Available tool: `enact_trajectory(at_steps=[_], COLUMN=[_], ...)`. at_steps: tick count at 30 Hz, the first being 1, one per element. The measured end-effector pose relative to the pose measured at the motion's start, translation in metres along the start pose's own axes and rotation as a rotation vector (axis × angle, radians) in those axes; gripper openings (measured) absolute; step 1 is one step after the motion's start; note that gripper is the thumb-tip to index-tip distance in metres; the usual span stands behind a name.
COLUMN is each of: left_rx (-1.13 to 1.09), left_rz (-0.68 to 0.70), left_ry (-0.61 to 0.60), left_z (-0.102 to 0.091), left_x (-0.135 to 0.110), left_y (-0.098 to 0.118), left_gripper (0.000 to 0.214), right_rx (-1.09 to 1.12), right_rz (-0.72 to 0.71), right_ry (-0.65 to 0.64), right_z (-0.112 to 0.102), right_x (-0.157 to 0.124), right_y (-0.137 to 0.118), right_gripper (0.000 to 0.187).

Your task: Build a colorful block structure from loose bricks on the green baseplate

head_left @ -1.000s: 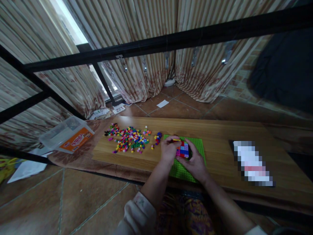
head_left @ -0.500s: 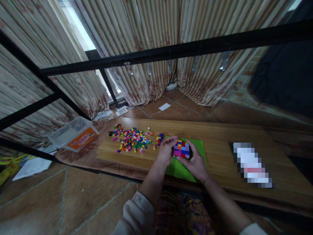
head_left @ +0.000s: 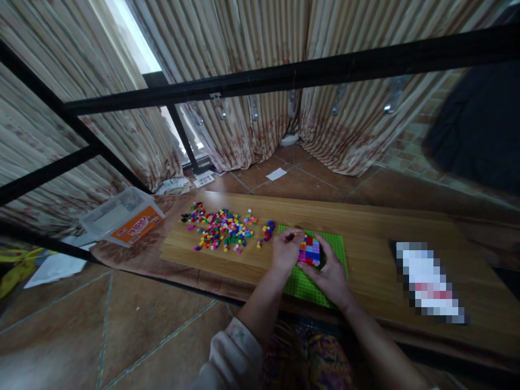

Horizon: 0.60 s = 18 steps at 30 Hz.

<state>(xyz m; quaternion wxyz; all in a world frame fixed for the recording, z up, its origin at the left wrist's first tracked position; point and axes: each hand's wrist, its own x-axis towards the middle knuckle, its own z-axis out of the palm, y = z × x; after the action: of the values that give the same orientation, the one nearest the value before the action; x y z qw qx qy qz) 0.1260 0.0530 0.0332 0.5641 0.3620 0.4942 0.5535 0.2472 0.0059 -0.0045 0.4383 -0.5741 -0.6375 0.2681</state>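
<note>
A block of colourful toy bricks [head_left: 310, 252], in red, blue, purple and orange, is held between my two hands over a green studded baseplate [head_left: 303, 288]. My left hand [head_left: 286, 252] grips its left side, fingers bent over the near-left part and covering it. On the other side, my right hand [head_left: 331, 274] has its thumb along the near edge and its fingers around the right edge. Whether the block touches the baseplate is hard to see. Just left of the baseplate lies a small cluster of blue and red bricks [head_left: 268, 230].
Many loose bricks [head_left: 223, 230] are spread over the left part of the wooden table [head_left: 365, 233]. A clear plastic box [head_left: 122, 216] with an orange label stands at the far left. A pixelated flat object [head_left: 430, 281] lies on the right. A black rail [head_left: 284, 81] crosses behind.
My left hand has shifted over the block, its fingers now bent and hiding more of the left side. My right hand keeps its hold. The whole view has shifted slightly.
</note>
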Motion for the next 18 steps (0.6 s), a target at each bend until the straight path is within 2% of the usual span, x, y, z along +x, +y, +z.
enact_trajectory(at_steps=[6, 10, 14, 18], left_rx=[0.016, 0.060, 0.174, 0.516], left_rz=[0.034, 0.100, 0.224, 0.362], left_ry=[0.050, 0.062, 0.158, 0.291], left_z=[0.004, -0.004, -0.032, -0.071], left_x=[-0.001, -0.005, -0.013, -0.019], left_y=[-0.008, -0.014, -0.010, -0.002], left_gripper=[0.009, 0.017, 0.023, 0.021], right_rx=[0.014, 0.028, 0.049, 0.058], right_rz=[0.032, 0.051, 0.083, 0.132], right_ry=[-0.023, -0.051, -0.070, -0.087], right_z=[-0.002, -0.005, -0.008, -0.009], right_x=[0.000, 0.001, 0.003, 0.004], right_y=[-0.001, -0.003, -0.006, -0.009], right_gripper=[0.082, 0.083, 0.083, 0.086])
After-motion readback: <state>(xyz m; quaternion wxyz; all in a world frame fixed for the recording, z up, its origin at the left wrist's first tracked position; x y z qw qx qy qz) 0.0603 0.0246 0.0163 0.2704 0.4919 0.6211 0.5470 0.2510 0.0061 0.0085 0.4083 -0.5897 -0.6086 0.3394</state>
